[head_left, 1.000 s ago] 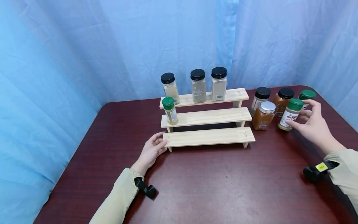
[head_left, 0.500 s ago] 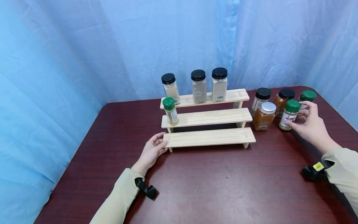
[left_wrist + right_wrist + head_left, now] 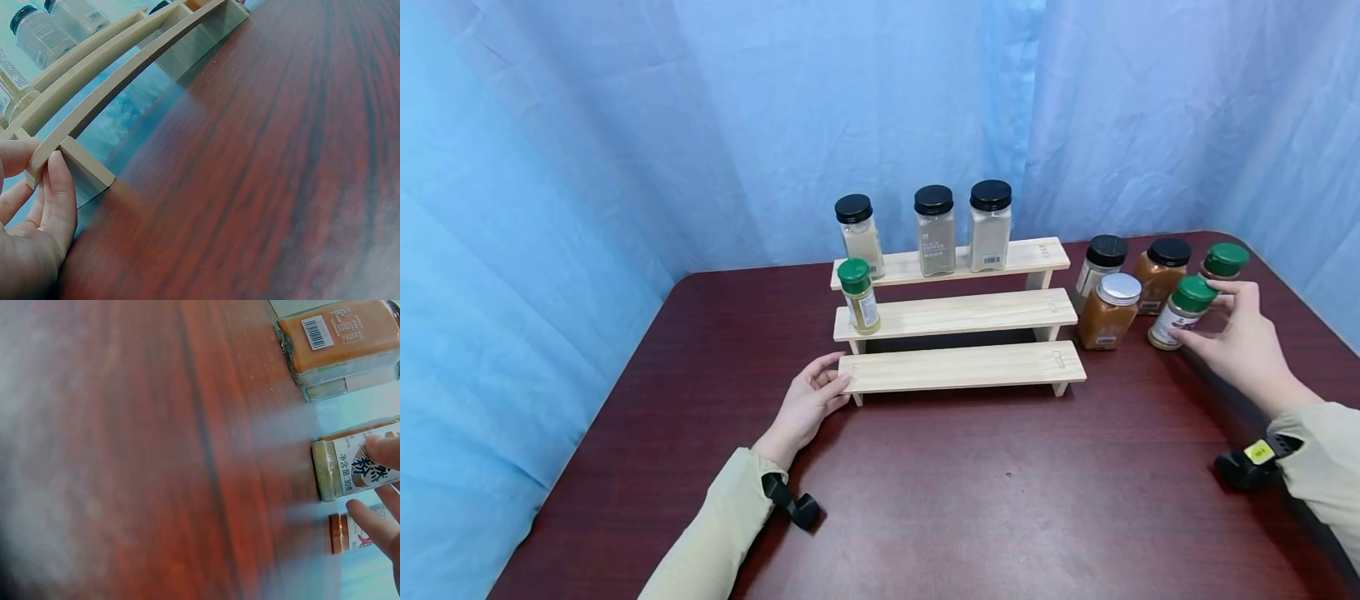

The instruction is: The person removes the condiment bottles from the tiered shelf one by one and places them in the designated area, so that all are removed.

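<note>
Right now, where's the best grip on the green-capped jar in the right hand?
Likely pinch the green-capped jar around its label, below the cap, from the near right, where the right hand is: it's slim, and the silver-lidded jar stands close on its left.

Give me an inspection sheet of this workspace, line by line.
Surface: dark reddish table.
Job's things: three-tier wooden rack; three black-lidded jars on its top tier, one green-lidded jar on its middle tier; five more jars to the rack's right.
Clutter: nothing seen.
Left hand: grips the left end of the rack's lowest tier.
Right hand: holds a green-capped jar, one of those five.
Cables: nothing seen.
Surroundings: blue curtains behind and at both sides.
</note>
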`<state>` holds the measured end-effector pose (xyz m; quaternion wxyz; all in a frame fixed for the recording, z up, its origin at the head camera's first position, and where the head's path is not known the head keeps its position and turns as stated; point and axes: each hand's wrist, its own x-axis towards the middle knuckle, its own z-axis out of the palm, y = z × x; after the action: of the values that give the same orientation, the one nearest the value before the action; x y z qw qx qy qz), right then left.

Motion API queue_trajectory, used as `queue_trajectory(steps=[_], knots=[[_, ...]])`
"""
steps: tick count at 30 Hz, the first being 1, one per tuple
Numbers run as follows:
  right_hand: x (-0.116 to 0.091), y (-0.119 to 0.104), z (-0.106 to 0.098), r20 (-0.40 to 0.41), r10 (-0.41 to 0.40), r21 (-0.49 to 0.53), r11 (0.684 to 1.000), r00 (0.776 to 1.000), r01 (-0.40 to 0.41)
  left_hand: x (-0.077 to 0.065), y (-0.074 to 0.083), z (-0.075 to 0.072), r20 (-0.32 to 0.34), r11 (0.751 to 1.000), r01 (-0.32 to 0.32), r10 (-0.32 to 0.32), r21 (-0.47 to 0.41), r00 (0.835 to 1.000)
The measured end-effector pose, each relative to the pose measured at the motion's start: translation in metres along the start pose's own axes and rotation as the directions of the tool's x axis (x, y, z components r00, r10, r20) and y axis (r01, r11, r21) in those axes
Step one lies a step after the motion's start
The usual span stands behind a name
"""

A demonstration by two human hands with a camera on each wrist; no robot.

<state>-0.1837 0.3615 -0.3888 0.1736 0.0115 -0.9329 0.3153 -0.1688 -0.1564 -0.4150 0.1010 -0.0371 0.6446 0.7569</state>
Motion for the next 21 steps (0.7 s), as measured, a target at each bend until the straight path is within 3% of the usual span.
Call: queue_trajectory(steps=[9, 16, 21], knots=[[0.005, 0.000, -0.002, 0.002, -0.023, -0.029, 0.999, 1.000, 0.023, 0.000, 0.001, 0.001, -0.003, 1.000, 0.001, -0.001, -0.003, 1.000], [0.008, -0.004, -0.008, 0.052, 0.021, 0.015, 1.000, 0.998, -0.022, -0.001, 0.002, 0.001, -0.004, 1.000, -0.002, 0.002, -0.003, 1.000], [0.013, 0.021, -0.004, 0.023, 0.000, 0.007, 1.000, 1.000, 0.000, -0.001, 0.002, 0.001, -0.003, 1.000, -0.004, 0.004, 0.002, 1.000]])
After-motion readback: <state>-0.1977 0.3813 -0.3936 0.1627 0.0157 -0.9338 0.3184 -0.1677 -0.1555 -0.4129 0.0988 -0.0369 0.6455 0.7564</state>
